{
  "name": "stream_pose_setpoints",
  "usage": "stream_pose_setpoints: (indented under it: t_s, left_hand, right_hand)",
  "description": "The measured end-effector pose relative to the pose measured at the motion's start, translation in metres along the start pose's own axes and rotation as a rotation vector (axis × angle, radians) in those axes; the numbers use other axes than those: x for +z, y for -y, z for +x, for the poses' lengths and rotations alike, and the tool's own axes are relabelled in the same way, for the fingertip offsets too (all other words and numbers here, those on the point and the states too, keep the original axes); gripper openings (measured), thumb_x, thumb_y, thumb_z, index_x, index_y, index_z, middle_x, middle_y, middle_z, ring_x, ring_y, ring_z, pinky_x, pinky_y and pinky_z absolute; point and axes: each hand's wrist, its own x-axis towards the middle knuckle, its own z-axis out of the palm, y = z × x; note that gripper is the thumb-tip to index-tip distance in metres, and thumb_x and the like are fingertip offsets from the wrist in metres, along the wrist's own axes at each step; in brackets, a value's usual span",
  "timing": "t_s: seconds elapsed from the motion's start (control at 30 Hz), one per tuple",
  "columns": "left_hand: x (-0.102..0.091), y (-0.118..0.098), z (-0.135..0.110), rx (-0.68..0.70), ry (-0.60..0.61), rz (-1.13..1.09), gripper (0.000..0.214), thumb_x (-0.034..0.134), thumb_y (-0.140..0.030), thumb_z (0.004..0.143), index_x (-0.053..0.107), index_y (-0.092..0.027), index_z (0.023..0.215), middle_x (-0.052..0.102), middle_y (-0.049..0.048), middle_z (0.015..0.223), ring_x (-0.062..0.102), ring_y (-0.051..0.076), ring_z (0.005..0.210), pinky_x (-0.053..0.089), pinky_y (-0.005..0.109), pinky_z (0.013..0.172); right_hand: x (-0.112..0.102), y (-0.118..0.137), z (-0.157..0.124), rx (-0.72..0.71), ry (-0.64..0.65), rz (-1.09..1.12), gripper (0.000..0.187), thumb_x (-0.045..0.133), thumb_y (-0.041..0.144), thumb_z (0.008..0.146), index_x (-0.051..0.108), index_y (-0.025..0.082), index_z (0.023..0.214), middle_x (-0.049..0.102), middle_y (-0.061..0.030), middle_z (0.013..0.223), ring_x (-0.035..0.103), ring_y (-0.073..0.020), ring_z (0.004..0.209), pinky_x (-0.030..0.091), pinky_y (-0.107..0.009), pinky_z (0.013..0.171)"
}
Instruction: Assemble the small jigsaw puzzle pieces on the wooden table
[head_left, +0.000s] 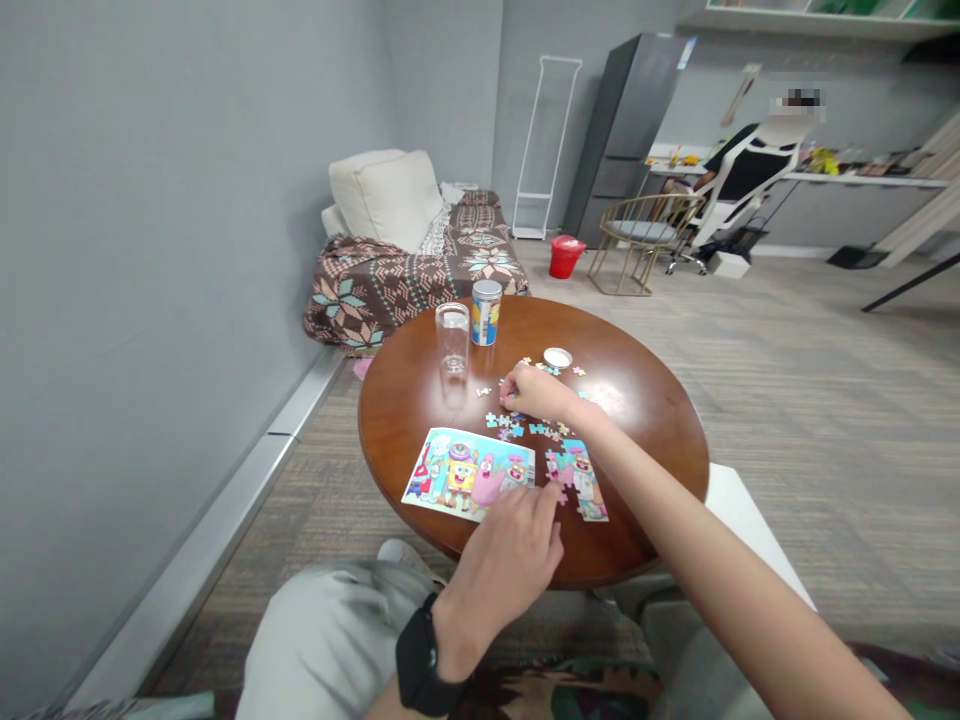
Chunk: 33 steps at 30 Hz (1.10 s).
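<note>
A cartoon reference picture (465, 472) lies on the round wooden table (645, 440), beside a partly joined jigsaw section (581, 480). My left hand (506, 560), with a black watch at the wrist, rests at the near edge of the picture, fingers curled and pressing on the puzzle's edge. My right hand (534, 392) reaches over the loose puzzle pieces (517, 425) in the table's middle, fingertips pinched down on one of them.
An empty glass (452, 337), a small printed tin (486, 312) and its white lid (557, 357) stand at the table's far side. A sofa with a patterned blanket (420, 265) lies beyond. A person sits in an office chair (750, 170) at the back right.
</note>
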Motion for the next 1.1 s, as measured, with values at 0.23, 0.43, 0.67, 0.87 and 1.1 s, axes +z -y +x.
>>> stream_pose_setpoints:
  t_s: [0.23,0.43,0.67,0.87,1.1]
  left_hand:
    - [-0.002,-0.001,0.001,0.004,0.0,-0.004,0.039,0.049,-0.011,0.091,0.046,-0.016,0.129,0.067,0.0075,0.103,0.064,0.023,0.095,0.055,0.04,0.085]
    - [-0.005,-0.001,0.002,0.005,0.018,-0.014,0.036,0.049,-0.011,0.091,0.048,-0.015,0.126,0.067,0.0083,0.106,0.064,0.023,0.099,0.054,0.04,0.088]
    - [-0.005,-0.001,0.002,-0.001,0.029,-0.02,0.033,0.049,-0.011,0.091,0.05,-0.017,0.124,0.066,0.007,0.105,0.064,0.022,0.099,0.054,0.039,0.087]
    - [-0.005,-0.003,0.003,0.034,0.035,0.03,0.02,0.05,-0.011,0.091,0.056,-0.017,0.109,0.065,0.0057,0.098,0.062,0.022,0.092,0.054,0.038,0.082]
    - [0.001,0.001,0.002,0.053,-0.015,0.058,0.029,0.049,-0.009,0.09,0.055,-0.016,0.118,0.066,0.0056,0.097,0.063,0.022,0.091,0.054,0.039,0.082]
  right_hand:
    - [-0.002,0.001,0.002,0.061,0.014,0.254,0.012,0.069,0.008,0.071,0.069,0.019,0.077,0.071,0.0005,0.072,0.063,-0.0137,0.065,0.05,-0.026,0.067]
    - [-0.011,-0.001,-0.028,0.167,-0.11,0.646,0.006,0.07,0.023,0.075,0.07,0.017,0.077,0.073,-0.0031,0.073,0.066,-0.0159,0.069,0.054,-0.031,0.07]
    - [-0.006,-0.007,-0.127,0.291,-0.273,0.861,0.038,0.08,0.054,0.067,0.067,0.019,0.078,0.073,-0.0061,0.079,0.067,-0.0188,0.07,0.055,-0.032,0.067]
    - [0.004,-0.013,-0.169,0.26,-0.293,0.664,0.037,0.071,0.057,0.077,0.073,0.02,0.082,0.066,-0.0021,0.063,0.055,-0.0157,0.056,0.046,-0.03,0.055]
    - [0.005,-0.014,-0.169,0.192,-0.261,0.538,0.026,0.066,0.044,0.083,0.077,0.02,0.083,0.072,-0.0043,0.074,0.055,-0.0156,0.062,0.044,-0.029,0.059]
